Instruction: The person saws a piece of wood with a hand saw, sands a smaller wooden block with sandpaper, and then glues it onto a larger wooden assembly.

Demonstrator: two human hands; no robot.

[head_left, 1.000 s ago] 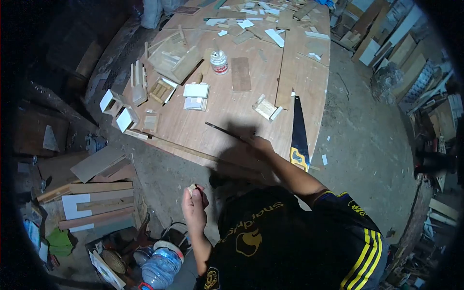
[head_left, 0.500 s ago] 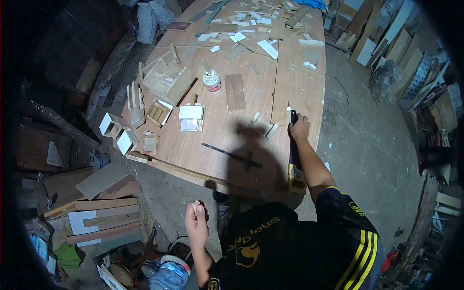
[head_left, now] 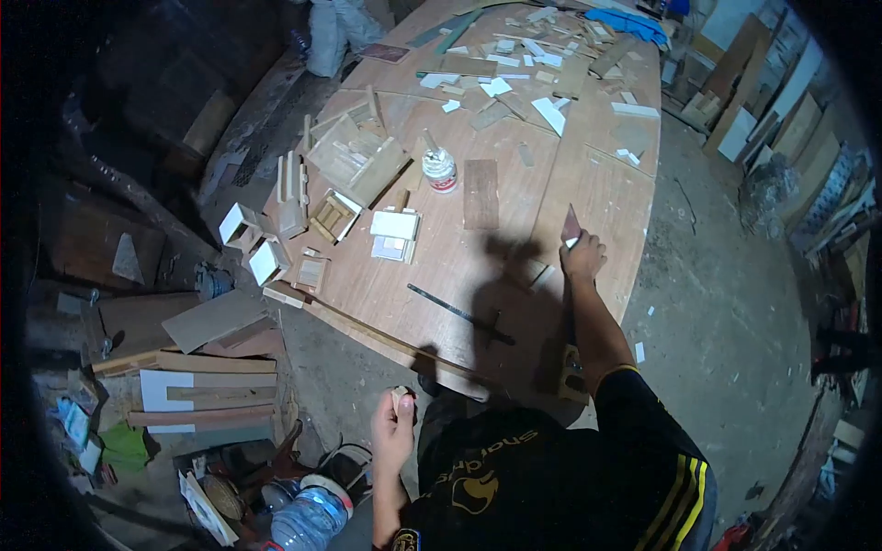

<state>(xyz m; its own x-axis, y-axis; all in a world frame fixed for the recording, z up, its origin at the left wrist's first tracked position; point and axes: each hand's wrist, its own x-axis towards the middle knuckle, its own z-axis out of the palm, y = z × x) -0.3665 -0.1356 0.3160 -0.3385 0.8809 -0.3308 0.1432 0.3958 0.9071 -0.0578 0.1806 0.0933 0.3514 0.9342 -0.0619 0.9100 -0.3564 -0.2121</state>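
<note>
My left hand [head_left: 393, 424] is raised near my chest, off the table, and pinches a small pale wood block [head_left: 401, 396]. My right hand [head_left: 582, 257] reaches out over the plywood table [head_left: 432, 266] and grips the far, pointed end of a handsaw [head_left: 571, 223]. The saw's blade runs back under my forearm to its yellow handle [head_left: 573, 375] at the table's near edge. A thin dark strip [head_left: 459, 315] lies on the table left of my arm, partly in my shadow.
A glue bottle [head_left: 439, 171], a dark wood plank [head_left: 480, 193], stacked white tiles [head_left: 395, 230] and small open wooden boxes [head_left: 271, 262] sit on the table's left half. Offcuts litter the far end. Boards [head_left: 197, 390] and a water jug [head_left: 308, 519] lie on the floor at left.
My right hand let go of the thin dark strip, moved right to the saw's tip and took hold of it. The left hand kept holding the small block.
</note>
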